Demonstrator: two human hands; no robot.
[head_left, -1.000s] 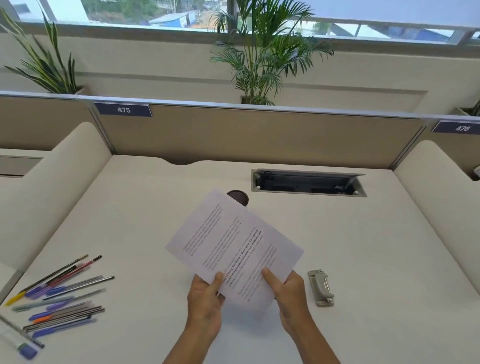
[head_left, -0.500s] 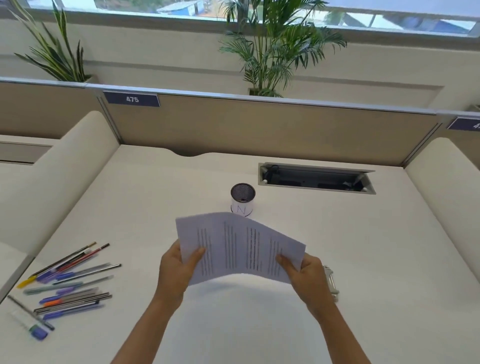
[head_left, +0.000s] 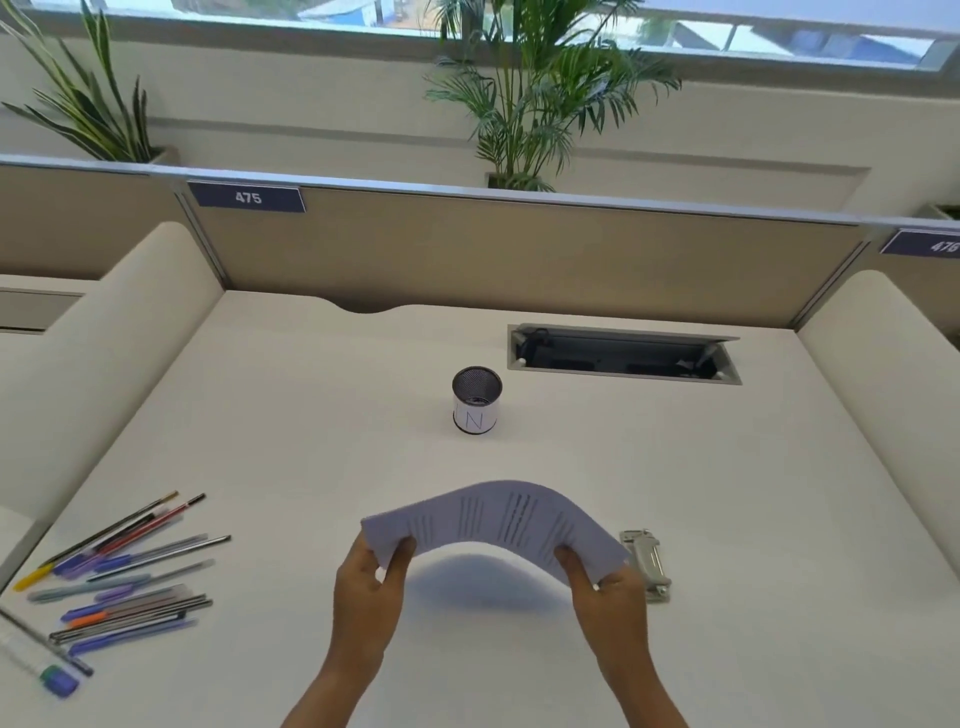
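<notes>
We stand at a big pale desk (head_left: 291, 447), and the paper (head_left: 498, 514) is up in the air over the near part of it, right in front of us. We think it may be more than one sheet, but we cannot tell for sure. The paper stretches from left to right, with its long side going across us from one hand to the other. The middle bends up like a little bridge, and there is a shadow on the desk under it. The lines of print run away from us, so the page is turned sideways to us. Our left hand (head_left: 366, 587) pinches the left end, with the thumb on top and the fingers curled under. Our right hand (head_left: 610, 597) pinches the right end the same way. Both hands are closed on the paper and hold nothing else. A bunch of pens (head_left: 124, 571) lies far off to the left on the desk. A small cup (head_left: 476, 400) stands upright straight ahead, past the paper and well apart from it. A little metal hole punch (head_left: 647, 564) lies flat just beside the right end of the paper. Our right hand is much nearer to the punch, so we think that end would go to it first.
</notes>
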